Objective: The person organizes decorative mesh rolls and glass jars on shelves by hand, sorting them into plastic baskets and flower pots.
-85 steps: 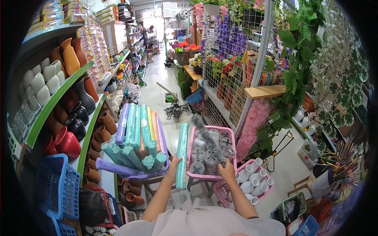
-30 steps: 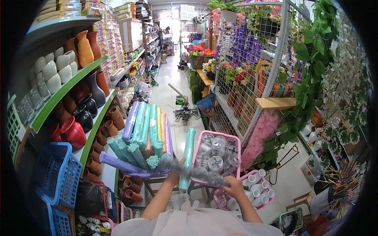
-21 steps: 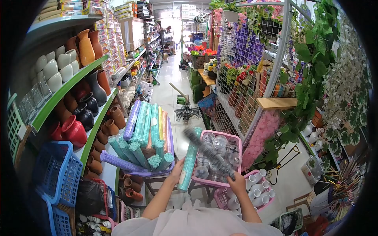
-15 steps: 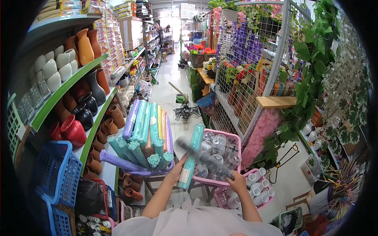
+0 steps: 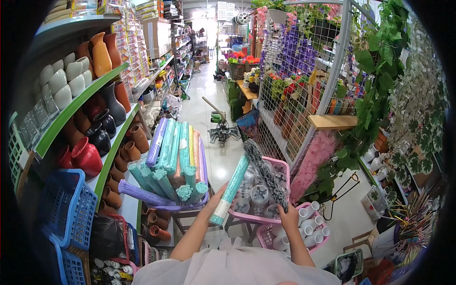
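Note:
My left hand (image 5: 216,199) is closed around a teal plastic-wrapped bundle (image 5: 232,187) with a white label near its lower end. The bundle leans up and to the right. In my right hand (image 5: 289,219) is the lower end of a grey fluffy duster (image 5: 267,176). Its top touches or overlaps the upper end of the bundle. Behind the duster, a pink basket (image 5: 251,218) holds several clear jars (image 5: 259,194). To the left of my left hand, a purple basket (image 5: 178,208) is filled with more wrapped bundles (image 5: 172,142) in teal, purple, yellow and orange.
Shelves of vases (image 5: 101,56) and clay pots (image 5: 139,137) line the left. Blue baskets (image 5: 66,209) stand below. White cups (image 5: 313,223) fill a pink basket at lower right. A wire rack (image 5: 304,95) carries artificial flowers. A metal stand (image 5: 222,130) is on the aisle floor.
The duster has swung from pointing left across the bundle to pointing up and slightly left. The bundle has tilted further to the right and shifted slightly.

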Motion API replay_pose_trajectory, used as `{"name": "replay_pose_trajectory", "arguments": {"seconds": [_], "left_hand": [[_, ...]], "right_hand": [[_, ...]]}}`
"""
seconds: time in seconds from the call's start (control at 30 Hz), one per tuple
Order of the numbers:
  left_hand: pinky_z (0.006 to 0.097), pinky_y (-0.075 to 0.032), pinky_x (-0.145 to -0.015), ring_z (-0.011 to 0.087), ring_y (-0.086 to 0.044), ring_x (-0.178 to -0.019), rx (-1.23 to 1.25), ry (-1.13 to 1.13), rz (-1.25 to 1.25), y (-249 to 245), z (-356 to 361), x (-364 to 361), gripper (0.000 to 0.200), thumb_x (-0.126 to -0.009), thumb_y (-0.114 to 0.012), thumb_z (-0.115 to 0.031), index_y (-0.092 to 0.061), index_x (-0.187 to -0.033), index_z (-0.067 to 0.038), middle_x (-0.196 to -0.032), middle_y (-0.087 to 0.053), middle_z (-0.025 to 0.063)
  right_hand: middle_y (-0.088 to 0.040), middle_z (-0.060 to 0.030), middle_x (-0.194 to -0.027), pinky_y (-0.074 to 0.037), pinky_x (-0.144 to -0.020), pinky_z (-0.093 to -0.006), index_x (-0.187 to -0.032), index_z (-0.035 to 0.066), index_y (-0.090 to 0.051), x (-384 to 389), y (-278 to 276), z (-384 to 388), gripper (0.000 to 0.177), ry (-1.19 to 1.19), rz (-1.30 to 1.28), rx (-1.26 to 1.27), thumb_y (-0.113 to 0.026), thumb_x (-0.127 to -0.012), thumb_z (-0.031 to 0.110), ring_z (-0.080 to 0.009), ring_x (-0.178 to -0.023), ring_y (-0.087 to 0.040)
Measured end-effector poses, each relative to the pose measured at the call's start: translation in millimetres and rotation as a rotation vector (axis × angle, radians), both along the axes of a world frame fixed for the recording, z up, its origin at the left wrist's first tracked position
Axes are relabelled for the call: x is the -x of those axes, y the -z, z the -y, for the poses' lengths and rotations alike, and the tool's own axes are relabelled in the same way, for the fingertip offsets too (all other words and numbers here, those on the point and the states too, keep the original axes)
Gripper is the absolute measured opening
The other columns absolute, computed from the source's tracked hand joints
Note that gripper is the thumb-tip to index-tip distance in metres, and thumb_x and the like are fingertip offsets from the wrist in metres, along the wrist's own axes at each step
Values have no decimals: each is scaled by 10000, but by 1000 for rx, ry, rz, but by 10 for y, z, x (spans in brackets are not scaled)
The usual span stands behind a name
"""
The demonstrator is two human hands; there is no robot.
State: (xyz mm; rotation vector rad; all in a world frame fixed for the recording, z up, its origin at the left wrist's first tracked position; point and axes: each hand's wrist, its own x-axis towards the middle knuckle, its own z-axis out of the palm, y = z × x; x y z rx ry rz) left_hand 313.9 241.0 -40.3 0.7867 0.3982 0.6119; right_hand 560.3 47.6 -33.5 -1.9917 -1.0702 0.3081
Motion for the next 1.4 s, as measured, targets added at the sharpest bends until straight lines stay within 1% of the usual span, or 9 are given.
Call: {"name": "replay_pose_trajectory", "arguments": {"seconds": [0.13,0.23,0.4,0.53,0.77,0.93,1.07,1.3,1.4], "left_hand": [[303,-545,-624,181,-613,-670,208,6,-104,-282,105,-20,551,-966,-418,-505,-578,-1153,-13,-853,-616,84],[339,-545,-686,174,-601,-792,143,-12,-265,-123,66,-30,555,-967,-426,-488,-442,-1353,-89,-974,-596,80],[322,-540,-694,168,-593,-816,29,95,-17,-63,41,-70,574,-991,-403,-431,-237,-1486,-192,-1083,-580,91],[331,-561,-693,186,-628,-873,-2,53,48,-158,112,-92,557,-999,-406,-384,-244,-1479,-153,-1115,-577,87],[326,-555,-679,194,-630,-845,-51,42,-115,-169,134,-57,550,-987,-436,-403,-314,-1439,-114,-994,-607,108],[355,-548,-792,223,-616,-961,82,160,68,12,65,-20,535,-998,-366,-445,-289,-1453,-175,-1129,-585,137],[430,-550,-822,262,-611,-987,33,61,5,-46,149,-8,557,-984,-399,-447,-229,-1468,-229,-1130,-564,142],[335,-558,-756,187,-625,-822,49,95,47,-53,74,-42,554,-990,-460,-339,-256,-1454,-116,-1037,-591,100],[320,-556,-693,167,-615,-798,4,59,-71,8,69,-84,566,-990,-438,-392,-244,-1466,-156,-1007,-568,82]], "right_hand": [[-661,-158,-973,-496,-753,-396,-1028,53,-636,48,-7,156,373,-409,332,-109,-720,-721,247,-346,-890,-633],[-670,-160,-931,-502,-746,-378,-1002,48,-649,44,-25,157,313,-253,286,-54,-695,-725,186,-334,-855,-645],[-653,-160,-926,-487,-693,-430,-1001,53,-630,-3,-66,92,353,3,90,-55,-713,-745,282,-367,-833,-620],[-650,-142,-958,-499,-708,-425,-995,78,-639,-3,38,216,369,-429,357,-40,-741,-685,251,-353,-841,-624],[-663,-162,-885,-490,-695,-388,-990,33,-635,32,-150,55,273,89,23,18,-658,-773,197,-340,-798,-644],[-664,-166,-903,-487,-737,-371,-1006,45,-638,31,27,272,284,-458,393,20,-674,-779,212,-324,-874,-637],[-668,-169,-894,-487,-716,-414,-1010,42,-648,-49,104,144,366,33,21,-46,-716,-731,270,-363,-836,-637],[-662,-153,-909,-503,-721,-398,-1003,44,-645,28,-21,246,375,-422,396,50,-725,-719,275,-352,-840,-637],[-653,-161,-837,-488,-678,-395,-960,41,-637,-8,-13,172,304,-112,240,2,-703,-741,241,-350,-780,-628]]}}
